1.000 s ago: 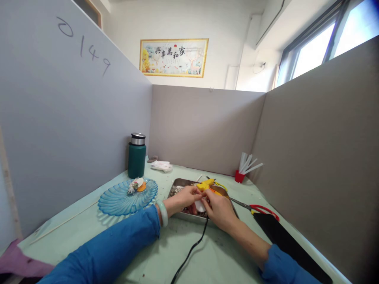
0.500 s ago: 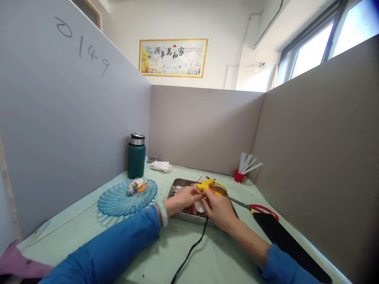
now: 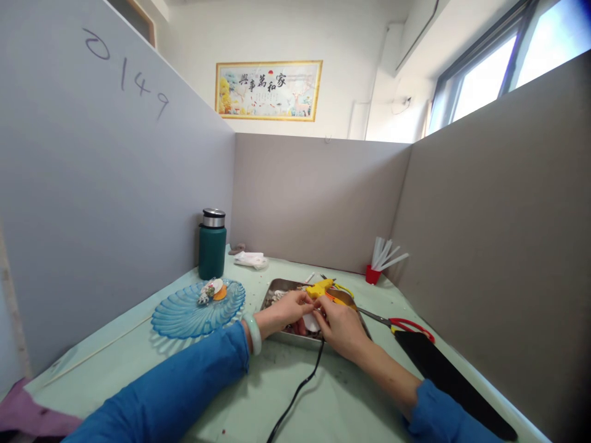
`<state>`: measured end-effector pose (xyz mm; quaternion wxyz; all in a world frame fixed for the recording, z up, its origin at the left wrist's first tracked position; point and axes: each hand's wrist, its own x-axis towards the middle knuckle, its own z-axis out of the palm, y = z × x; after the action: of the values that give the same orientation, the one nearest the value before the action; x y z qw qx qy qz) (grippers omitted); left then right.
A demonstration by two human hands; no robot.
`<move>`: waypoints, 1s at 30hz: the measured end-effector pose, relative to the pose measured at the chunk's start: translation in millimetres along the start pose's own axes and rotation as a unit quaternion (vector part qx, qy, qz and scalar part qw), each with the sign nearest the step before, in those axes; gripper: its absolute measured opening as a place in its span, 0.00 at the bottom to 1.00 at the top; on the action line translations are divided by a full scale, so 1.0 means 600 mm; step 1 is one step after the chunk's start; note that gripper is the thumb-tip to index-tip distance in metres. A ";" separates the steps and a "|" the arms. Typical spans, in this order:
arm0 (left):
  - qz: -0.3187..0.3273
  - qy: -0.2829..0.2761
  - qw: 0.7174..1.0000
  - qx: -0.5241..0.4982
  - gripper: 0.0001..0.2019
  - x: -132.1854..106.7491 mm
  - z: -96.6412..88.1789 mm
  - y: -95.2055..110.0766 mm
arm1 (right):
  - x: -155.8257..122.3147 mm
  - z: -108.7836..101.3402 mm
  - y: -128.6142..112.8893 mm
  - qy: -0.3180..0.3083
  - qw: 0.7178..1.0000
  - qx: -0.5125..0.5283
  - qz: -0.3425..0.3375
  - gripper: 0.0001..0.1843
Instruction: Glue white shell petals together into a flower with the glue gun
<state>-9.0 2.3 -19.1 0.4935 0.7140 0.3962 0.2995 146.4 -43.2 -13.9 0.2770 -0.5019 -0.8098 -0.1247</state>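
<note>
Both hands meet fingertip to fingertip over a metal tray [image 3: 290,338] of shells and small pieces. My left hand [image 3: 289,309], with a pale bangle [image 3: 253,334] at the wrist, has its fingers pinched together. Facing it, my right hand [image 3: 344,326] is pinched too; whatever is between the fingertips is too small or hidden to name. Just beneath them a white shell-like piece [image 3: 311,323] shows in the tray. A yellow glue gun [image 3: 320,288] rests behind the fingers, and a black cord [image 3: 302,384] runs from the tray toward me.
On the left lies a blue scalloped glass plate [image 3: 184,314] bearing a cluster of shells [image 3: 213,290]. A green bottle [image 3: 212,246] stands behind it. Red-handled scissors [image 3: 406,326] and a long black object [image 3: 452,381] lie right. A red cup [image 3: 373,275] holds glue sticks. Grey partitions [image 3: 318,197] enclose the table.
</note>
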 end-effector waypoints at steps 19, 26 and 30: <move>-0.012 0.011 1.000 0.013 0.16 -0.018 0.005 0.027 | 0.001 0.002 0.003 0.002 1.000 0.002 -0.002 0.10; -0.016 0.017 0.999 0.026 0.19 -0.016 0.005 0.026 | 0.001 0.002 0.002 0.002 1.000 0.003 -0.003 0.10; -0.014 0.011 1.000 0.023 0.20 -0.011 0.003 0.017 | 0.000 0.002 0.001 0.000 1.000 0.001 -0.001 0.11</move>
<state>-8.0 -6.1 -10.2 0.4767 0.7163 0.4182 0.2911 146.8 -42.4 -14.9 0.2779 -0.5008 -0.8103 -0.1240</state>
